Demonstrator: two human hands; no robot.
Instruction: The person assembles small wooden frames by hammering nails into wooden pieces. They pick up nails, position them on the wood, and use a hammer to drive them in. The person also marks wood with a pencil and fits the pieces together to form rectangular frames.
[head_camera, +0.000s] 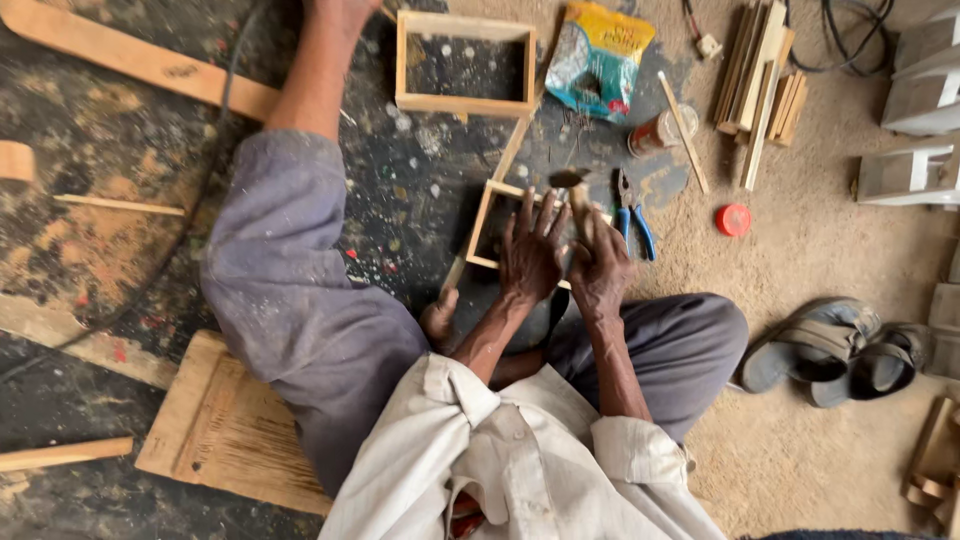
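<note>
White shirt fabric (520, 450) fills the bottom of the view, with grey trousers (300, 300) stretched out over a dark, paint-spattered floor (100, 200). At far left, a long timber plank (140, 58) lies diagonally, a thin wood strip (118, 205) sits below it, and a plywood board (225, 425) rests under the extended leg. Moving right, a finished rectangular wooden frame (465, 62) lies beyond the knees, all four sides joined. Nearer the body is a second small wooden frame (487, 222), the piece being worked on; its left and far sides are visible, the rest is hidden by the hands, so I cannot tell whether every corner is joined. The left hand (530, 255) lies flat with fingers spread, pressing down on this frame. Just beside it, the right hand (598, 268) is closed around the wooden handle of a small hammer (572, 185), whose metal head sits above the frame's far edge. Judging by this, one frame looks complete and the second seems to be in the nailing stage, with loose stock left for more. To the right lie blue-handled pliers (632, 215), a teal and yellow plastic bag (598, 60), a small jar on its side (655, 132), a red lid (733, 219), a bundle of cut wooden slats (760, 75) and a pair of grey sandals (835, 350) on the sandy ground.
</note>
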